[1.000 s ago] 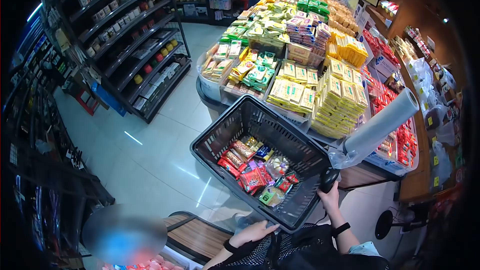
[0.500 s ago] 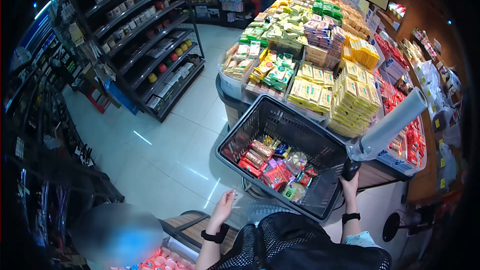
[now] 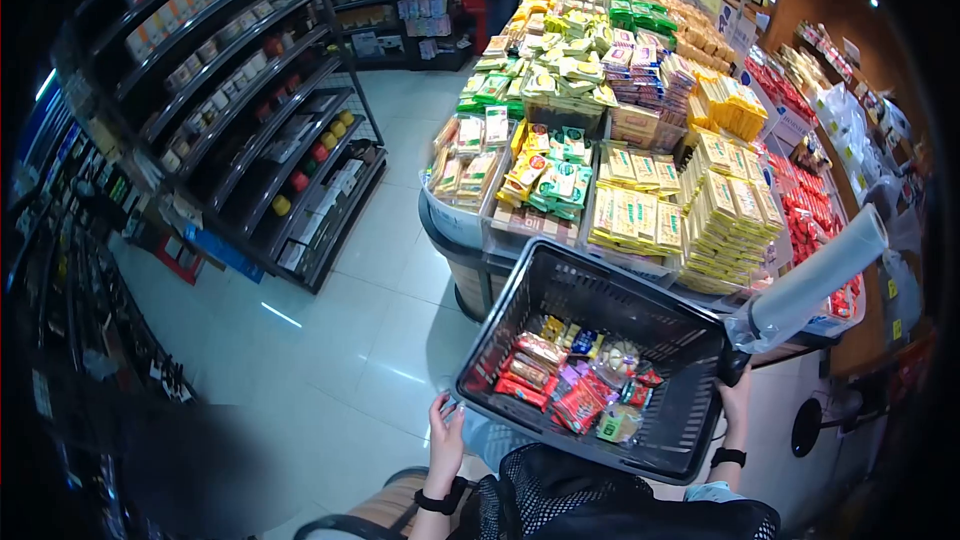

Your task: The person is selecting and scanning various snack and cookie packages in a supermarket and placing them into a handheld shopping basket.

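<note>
Holding the dark basket by its right end, the right hand is wrapped around a black handle, its fingers partly hidden. The left hand is just beside the basket's left corner, fingers loosely curled and slightly parted; whether it pinches anything small, or touches the rim, I cannot tell. The basket opens upward in front of the person, near the table with its stacked yellow packs; a roll of clear plastic slants up beyond the handle. Its slotted walls look like stiff plastic, probably light in themselves, and the load seems modest, since the small packets cover only the bottom. Their glossy wrappers would likely slide over each other if it tips, and brittle contents could crack. For 1 hand, the handle seems the surest hold; for 2 hands, the rim at opposite ends should keep it level.
</note>
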Available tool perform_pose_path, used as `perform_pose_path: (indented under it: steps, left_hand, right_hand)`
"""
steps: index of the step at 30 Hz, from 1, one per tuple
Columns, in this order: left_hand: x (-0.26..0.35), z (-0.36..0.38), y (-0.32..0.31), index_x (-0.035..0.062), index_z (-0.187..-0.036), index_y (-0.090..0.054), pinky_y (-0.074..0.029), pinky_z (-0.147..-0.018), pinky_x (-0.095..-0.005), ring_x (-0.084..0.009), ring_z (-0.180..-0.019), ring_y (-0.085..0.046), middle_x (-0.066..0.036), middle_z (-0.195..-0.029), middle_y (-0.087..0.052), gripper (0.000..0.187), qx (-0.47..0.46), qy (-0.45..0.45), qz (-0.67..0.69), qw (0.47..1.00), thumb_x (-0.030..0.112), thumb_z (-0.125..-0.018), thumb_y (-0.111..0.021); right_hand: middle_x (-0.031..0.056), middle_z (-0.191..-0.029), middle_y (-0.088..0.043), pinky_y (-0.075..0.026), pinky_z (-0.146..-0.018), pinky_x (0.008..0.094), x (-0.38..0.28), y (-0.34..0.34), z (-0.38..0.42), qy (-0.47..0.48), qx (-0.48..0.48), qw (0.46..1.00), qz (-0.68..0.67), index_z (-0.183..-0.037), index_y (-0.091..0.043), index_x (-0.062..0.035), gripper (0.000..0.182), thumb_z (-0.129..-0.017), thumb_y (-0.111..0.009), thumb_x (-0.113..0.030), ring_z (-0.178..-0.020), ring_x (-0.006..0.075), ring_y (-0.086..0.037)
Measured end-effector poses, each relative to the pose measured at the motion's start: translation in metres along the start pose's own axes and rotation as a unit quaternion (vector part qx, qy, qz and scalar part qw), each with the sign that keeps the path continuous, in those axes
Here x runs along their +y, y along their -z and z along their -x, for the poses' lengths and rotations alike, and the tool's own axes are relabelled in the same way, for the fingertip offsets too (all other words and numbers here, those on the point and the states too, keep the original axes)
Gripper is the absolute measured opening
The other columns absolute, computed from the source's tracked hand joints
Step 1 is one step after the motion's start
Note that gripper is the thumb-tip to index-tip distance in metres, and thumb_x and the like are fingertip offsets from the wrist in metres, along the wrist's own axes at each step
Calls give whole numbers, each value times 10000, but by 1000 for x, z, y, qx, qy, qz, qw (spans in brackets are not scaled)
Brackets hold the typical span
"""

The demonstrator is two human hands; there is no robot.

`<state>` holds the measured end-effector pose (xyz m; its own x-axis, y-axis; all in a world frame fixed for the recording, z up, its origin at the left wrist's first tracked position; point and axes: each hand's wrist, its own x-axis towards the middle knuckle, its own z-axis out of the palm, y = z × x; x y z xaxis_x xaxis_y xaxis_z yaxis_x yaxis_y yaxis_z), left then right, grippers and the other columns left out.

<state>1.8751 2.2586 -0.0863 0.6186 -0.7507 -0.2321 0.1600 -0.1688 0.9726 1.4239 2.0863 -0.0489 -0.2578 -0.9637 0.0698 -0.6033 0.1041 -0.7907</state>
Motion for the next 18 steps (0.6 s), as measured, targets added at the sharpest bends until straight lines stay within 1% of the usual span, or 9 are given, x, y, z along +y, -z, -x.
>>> perform_pose_path:
  steps: [2,3,6,8,10,14,16,17,18]
  left_hand:
    - [34,-32,6,4,-1282,-331,-377,-900,-317,-210,-1057,-451,-154,-1201,-440,514,-102,34,-80,991,242,-878,-542]
    - [49,-46,7,-5,-1270,-353,-366,-910,-315,-211,-1045,-451,-148,-1191,-451,530,-143,34,-125,981,251,-860,-569]
    - [81,-91,3,-23,-1284,-315,-329,-967,-323,-212,-1144,-426,-167,-1236,-443,579,-301,19,-141,943,284,-865,-569]
    - [82,-120,4,-28,-1275,-314,-328,-976,-329,-234,-1175,-423,-188,-1245,-438,577,-339,38,-121,932,300,-869,-561]
    - [90,-149,3,-21,-1251,-328,-341,-968,-325,-239,-1161,-444,-174,-1213,-473,545,-352,63,-145,922,237,-851,-594]
    - [94,-200,4,0,-1177,-385,-401,-913,-326,-240,-1079,-518,-155,-1142,-530,536,-440,1,-273,855,280,-804,-650]
    - [95,-220,-1,8,-1178,-383,-399,-916,-331,-232,-1065,-526,-128,-1106,-551,600,-487,-5,-274,829,307,-761,-693]
    - [93,-227,-4,2,-1241,-337,-371,-947,-354,-282,-1136,-461,-182,-1189,-473,786,-509,42,-262,819,374,-682,-747]
    - [97,-232,-9,2,-1241,-337,-371,-947,-354,-282,-1136,-461,-182,-1189,-473,786,-521,40,-259,813,374,-682,-747]
  right_hand:
    - [187,-1065,-528,-378,-896,364,-18,-5,1,-3,27,992,122,-1133,-430,-7,503,-675,-639,-4,-1022,302,-517]
    - [181,-1073,-523,-371,-908,375,-26,-4,0,-35,-2,990,136,-1151,-428,-15,504,-688,-626,9,-1048,310,-505]
    - [236,-1006,-563,-424,-827,427,-60,-19,-10,-74,27,950,301,-1163,-430,-18,523,-668,-590,31,-967,392,-539]
    - [243,-990,-568,-431,-802,440,-58,-31,-20,-68,36,935,345,-1159,-439,-21,517,-665,-583,27,-934,403,-543]
    - [250,-974,-572,-439,-778,453,-70,-41,-28,-57,42,915,397,-1155,-447,-24,511,-662,-575,23,-902,414,-547]
    - [222,-991,-583,-435,-802,450,-73,-50,-40,-116,-4,874,472,-1144,-474,-57,501,-657,-569,9,-910,398,-552]
    - [213,-1002,-582,-429,-817,449,-69,-54,-40,-114,5,874,473,-1141,-474,-60,504,-651,-574,4,-925,396,-547]
    - [214,-1013,-575,-427,-821,452,-66,-52,-42,-127,-6,874,469,-1142,-470,-55,505,-652,-579,-8,-933,399,-542]
    - [221,-1015,-571,-428,-819,453,-66,-53,-42,-129,-2,877,463,-1137,-468,-49,511,-644,-594,-7,-944,396,-538]
